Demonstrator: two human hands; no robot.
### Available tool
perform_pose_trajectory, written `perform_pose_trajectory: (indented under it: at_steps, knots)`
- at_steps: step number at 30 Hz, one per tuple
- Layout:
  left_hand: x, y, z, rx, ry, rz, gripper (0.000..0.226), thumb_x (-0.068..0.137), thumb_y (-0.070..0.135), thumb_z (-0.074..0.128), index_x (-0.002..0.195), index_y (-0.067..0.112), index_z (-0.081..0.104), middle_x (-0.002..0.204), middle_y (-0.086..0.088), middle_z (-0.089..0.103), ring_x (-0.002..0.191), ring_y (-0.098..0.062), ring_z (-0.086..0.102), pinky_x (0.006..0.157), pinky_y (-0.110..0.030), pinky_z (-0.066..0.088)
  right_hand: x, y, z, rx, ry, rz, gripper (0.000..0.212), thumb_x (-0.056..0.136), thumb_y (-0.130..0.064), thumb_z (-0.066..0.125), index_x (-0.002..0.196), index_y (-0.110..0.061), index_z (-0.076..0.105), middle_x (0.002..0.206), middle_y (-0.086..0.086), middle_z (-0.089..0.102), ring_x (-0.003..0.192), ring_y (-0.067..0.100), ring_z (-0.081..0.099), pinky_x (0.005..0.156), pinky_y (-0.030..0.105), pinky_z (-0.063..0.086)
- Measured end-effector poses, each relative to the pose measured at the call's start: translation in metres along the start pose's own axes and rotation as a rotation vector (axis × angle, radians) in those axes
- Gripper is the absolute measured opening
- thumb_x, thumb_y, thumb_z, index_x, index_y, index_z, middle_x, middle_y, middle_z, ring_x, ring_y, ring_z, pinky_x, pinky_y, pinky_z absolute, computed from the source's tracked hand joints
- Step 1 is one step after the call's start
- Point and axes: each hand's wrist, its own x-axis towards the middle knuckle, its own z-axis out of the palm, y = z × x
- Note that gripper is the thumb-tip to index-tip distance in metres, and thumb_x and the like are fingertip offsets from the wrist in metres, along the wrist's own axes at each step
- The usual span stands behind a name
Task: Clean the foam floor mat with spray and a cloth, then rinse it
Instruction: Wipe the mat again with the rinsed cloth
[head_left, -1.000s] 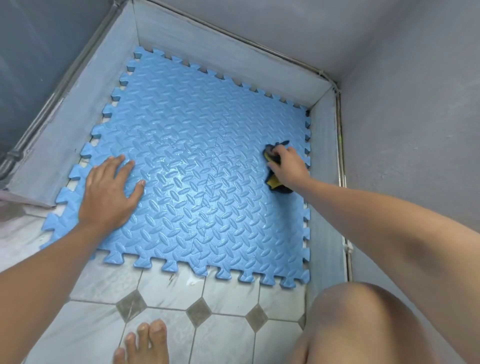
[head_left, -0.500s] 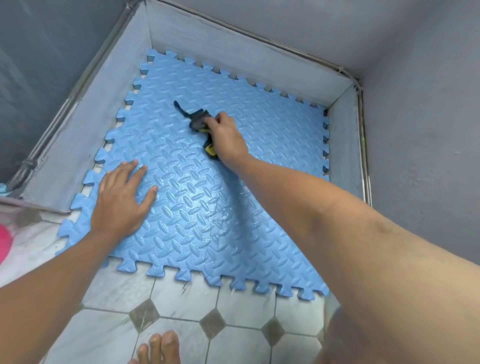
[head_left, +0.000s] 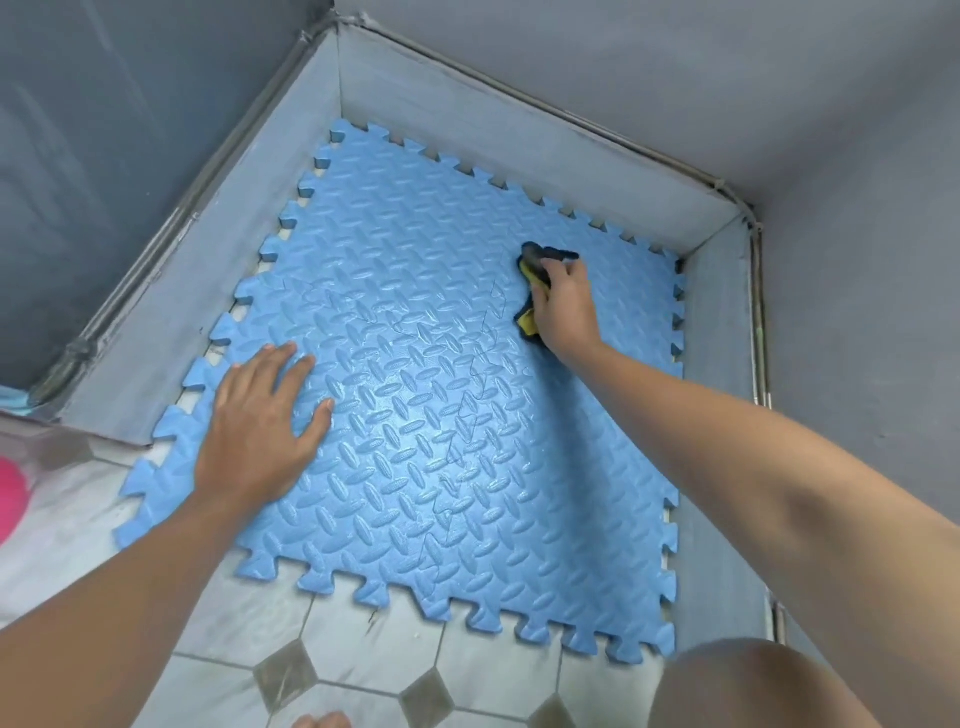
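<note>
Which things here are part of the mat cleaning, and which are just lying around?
In use:
blue interlocking foam floor mat
dark cloth with yellow patches, gripped by the right hand
left hand, flat on the mat

Just lying about:
pink rounded object at the left edge

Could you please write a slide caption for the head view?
Right hand scrubs blue mat with cloth; left hand lies flat on it.

No readable text, labels, brands, numbers or signs anywhere: foam mat (head_left: 415, 415) shows only embossed diamond-plate pattern, cloth (head_left: 535, 265) and walls carry no print.
</note>
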Motion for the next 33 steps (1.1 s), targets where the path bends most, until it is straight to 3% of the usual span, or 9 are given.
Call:
perform_pose_trajectory:
  at_steps: [6,9,12,18,21,25,28,31,33]
  knots:
    - [-0.001,-0.001,0.002,-0.009,0.013,0.003,0.064,0.098,0.053,0.043,0.148,0.014,0.053,0.157,-0.007,0.047,0.150,-0.028,0.036,0.125,-0.052,0.024,0.052,-0.166,0.083,0.092,-0.158,-0.219,0.057,0.096,-0.029,0.052,0.151,-0.019,0.040,0.141,0.014,0.040,0.131,0.033,0.036,0.107,0.042,0.037]
    - [-0.001,-0.002,0.000,-0.012,0.015,0.008,0.063,0.099,0.052,0.045,0.148,0.014,0.054,0.157,-0.007,0.047,0.149,-0.028,0.036,0.125,-0.052,0.024,0.069,-0.196,0.099,-0.038,-0.222,-0.378,0.062,0.091,-0.017,0.050,0.152,-0.028,0.041,0.143,0.010,0.041,0.130,0.031,0.036,0.102,0.043,0.043]
    - [-0.001,-0.001,-0.002,-0.022,0.004,-0.001,0.063,0.099,0.053,0.046,0.149,0.015,0.053,0.158,-0.006,0.046,0.150,-0.028,0.036,0.125,-0.053,0.023,0.088,-0.177,0.092,-0.092,-0.181,-0.363,0.067,0.084,-0.006,0.050,0.147,-0.028,0.046,0.139,0.009,0.044,0.129,0.030,0.039,0.099,0.043,0.046]
    - [-0.001,0.001,-0.004,-0.028,-0.009,-0.002,0.063,0.099,0.053,0.047,0.149,0.015,0.052,0.159,-0.006,0.046,0.150,-0.028,0.035,0.125,-0.053,0.023,0.111,-0.012,0.022,-0.192,0.001,0.032,0.052,0.094,-0.018,0.044,0.146,-0.023,0.045,0.143,0.018,0.041,0.130,0.037,0.041,0.105,0.041,0.037]
    - [-0.001,0.002,-0.005,-0.017,-0.023,-0.008,0.064,0.099,0.054,0.045,0.151,0.016,0.050,0.160,-0.006,0.044,0.151,-0.027,0.034,0.126,-0.053,0.021,0.087,0.079,-0.024,-0.227,0.133,0.268,0.057,0.090,-0.014,0.051,0.146,-0.023,0.042,0.142,0.021,0.039,0.130,0.042,0.041,0.109,0.045,0.036]
    - [0.000,0.001,-0.005,-0.007,-0.022,0.004,0.064,0.099,0.054,0.045,0.150,0.015,0.051,0.159,-0.006,0.044,0.151,-0.028,0.033,0.126,-0.051,0.021,0.040,0.137,-0.060,-0.230,0.087,0.502,0.065,0.094,-0.008,0.049,0.154,-0.023,0.028,0.153,0.019,0.026,0.140,0.040,0.031,0.114,0.052,0.034]
    - [0.000,-0.001,-0.004,0.004,-0.034,0.006,0.063,0.100,0.055,0.044,0.148,0.014,0.052,0.159,-0.006,0.044,0.151,-0.028,0.033,0.126,-0.051,0.021,0.025,0.121,-0.050,-0.186,0.083,0.419,0.059,0.096,-0.008,0.044,0.153,-0.019,0.032,0.148,0.021,0.030,0.134,0.040,0.035,0.109,0.050,0.039]
    - [0.000,-0.002,-0.004,0.025,-0.060,0.011,0.064,0.102,0.056,0.040,0.149,0.015,0.050,0.161,-0.006,0.041,0.153,-0.028,0.031,0.127,-0.051,0.020,-0.001,0.055,-0.020,-0.098,0.064,0.210,0.052,0.096,-0.011,0.043,0.147,-0.014,0.039,0.133,0.018,0.038,0.118,0.037,0.045,0.098,0.047,0.046]
    - [0.000,-0.001,-0.006,0.031,-0.090,0.016,0.065,0.104,0.057,0.037,0.153,0.016,0.045,0.165,-0.005,0.036,0.156,-0.027,0.025,0.128,-0.050,0.016,-0.028,-0.001,0.000,-0.076,0.010,0.041,0.049,0.096,-0.013,0.045,0.144,-0.017,0.042,0.130,0.016,0.041,0.118,0.035,0.045,0.094,0.047,0.048]
